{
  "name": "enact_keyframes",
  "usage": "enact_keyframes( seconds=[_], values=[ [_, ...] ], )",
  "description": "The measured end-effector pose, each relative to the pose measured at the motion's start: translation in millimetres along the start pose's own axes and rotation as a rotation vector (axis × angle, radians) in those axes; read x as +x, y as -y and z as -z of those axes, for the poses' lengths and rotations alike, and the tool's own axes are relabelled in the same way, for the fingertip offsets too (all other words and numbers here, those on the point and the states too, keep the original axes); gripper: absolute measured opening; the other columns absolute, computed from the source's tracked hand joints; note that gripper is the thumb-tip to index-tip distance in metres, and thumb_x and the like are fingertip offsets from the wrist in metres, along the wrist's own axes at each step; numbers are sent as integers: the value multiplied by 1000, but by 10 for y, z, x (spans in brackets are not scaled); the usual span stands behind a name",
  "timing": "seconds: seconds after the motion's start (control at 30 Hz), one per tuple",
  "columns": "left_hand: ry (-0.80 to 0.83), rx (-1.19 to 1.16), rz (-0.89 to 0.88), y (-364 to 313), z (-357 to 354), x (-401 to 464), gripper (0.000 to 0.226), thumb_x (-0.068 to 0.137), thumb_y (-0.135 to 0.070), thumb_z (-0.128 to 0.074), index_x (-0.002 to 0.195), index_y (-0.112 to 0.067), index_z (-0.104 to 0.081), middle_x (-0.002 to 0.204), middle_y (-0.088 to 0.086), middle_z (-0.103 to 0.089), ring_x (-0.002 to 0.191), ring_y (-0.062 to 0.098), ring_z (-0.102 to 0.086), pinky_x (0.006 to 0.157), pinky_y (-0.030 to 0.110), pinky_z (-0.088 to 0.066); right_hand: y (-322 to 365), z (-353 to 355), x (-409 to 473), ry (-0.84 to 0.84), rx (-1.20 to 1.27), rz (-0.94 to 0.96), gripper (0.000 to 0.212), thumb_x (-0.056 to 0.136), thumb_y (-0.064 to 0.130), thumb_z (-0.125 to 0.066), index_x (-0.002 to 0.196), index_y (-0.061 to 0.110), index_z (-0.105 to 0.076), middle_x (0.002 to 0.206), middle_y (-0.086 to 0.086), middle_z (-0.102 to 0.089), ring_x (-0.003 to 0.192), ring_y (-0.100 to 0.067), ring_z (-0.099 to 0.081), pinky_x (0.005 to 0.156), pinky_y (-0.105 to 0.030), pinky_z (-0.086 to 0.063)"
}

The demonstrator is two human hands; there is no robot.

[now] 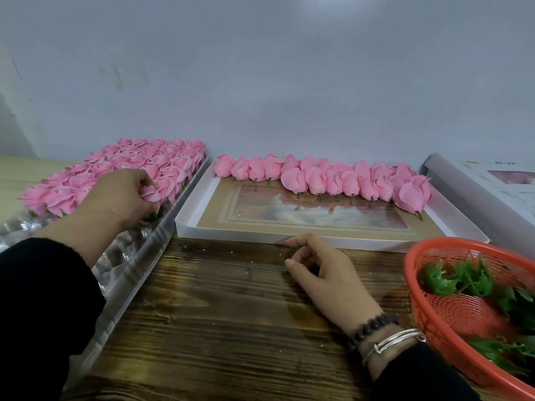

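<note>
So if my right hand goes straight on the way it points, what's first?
Probably the front wall of the box: the right hand points at it from close by, nothing between.

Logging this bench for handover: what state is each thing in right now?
left hand: grips a pink rose head
right hand: rests on the wooden table, fingers loosely curled, holding nothing
clear plastic tray: upright roses in its far part
white box: open, laid roses along its far edge
red basket: upright, holds green leaves
</note>
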State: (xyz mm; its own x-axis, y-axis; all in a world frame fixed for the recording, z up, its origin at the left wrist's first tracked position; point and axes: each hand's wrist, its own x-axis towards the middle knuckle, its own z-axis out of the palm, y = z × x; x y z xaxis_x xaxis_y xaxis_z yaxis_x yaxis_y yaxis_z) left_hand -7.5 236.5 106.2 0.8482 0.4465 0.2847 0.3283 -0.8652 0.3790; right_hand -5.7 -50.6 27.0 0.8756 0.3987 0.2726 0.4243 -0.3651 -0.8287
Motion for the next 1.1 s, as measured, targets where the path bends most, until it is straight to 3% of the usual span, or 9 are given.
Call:
enact_keyframes(
  seconds=[0.3,0.63,0.77,0.87,0.97,1.1],
  values=[
    [-32,-3,-23,44,-24,-6,22,78,-1,-67,99,-2,-62,95,17,-61,81,23,-46,70,28,-34,17,-4,5,27,-24,-15,23,85,25,-62,92,45,-51,77,14,-59,73,7,-54,64,-6,-40],
    [9,21,-34,29,-109,-32,18,79,4,-61,93,-7,-63,84,7,-53,80,24,-47,69,28,-35,15,1,3,25,-41,-14,23,85,25,-62,92,44,-51,77,14,-59,73,5,-54,65,-8,-41],
    [35,21,-39,13,-105,-61,17,83,0,-58,97,-9,-61,93,11,-57,80,24,-48,64,27,-34,20,-4,3,33,-43,-22,23,85,26,-62,93,45,-51,78,14,-59,74,6,-54,65,-7,-40],
    [65,137,-76,-22,-56,-79,25,86,-9,-56,111,-12,-59,104,16,-60,90,31,-53,73,34,-45,12,-6,9,26,-35,-14,23,84,24,-63,92,43,-52,76,14,-59,73,5,-54,65,-8,-41],
    [8,336,-134,-126,3,-115,36,87,-14,-53,123,-15,-54,110,21,-57,109,37,-46,88,40,-40,-5,-14,13,25,-36,-17,22,84,24,-63,91,42,-53,75,14,-60,73,4,-54,66,-11,-41],
    [-91,9,-220,-498,-18,-387,31,84,-14,-61,115,-12,-59,107,15,-55,110,31,-44,88,37,-37,-23,-23,18,11,-34,-12,23,84,22,-64,91,42,-54,75,14,-60,72,3,-54,66,-9,-42]
  ],
)
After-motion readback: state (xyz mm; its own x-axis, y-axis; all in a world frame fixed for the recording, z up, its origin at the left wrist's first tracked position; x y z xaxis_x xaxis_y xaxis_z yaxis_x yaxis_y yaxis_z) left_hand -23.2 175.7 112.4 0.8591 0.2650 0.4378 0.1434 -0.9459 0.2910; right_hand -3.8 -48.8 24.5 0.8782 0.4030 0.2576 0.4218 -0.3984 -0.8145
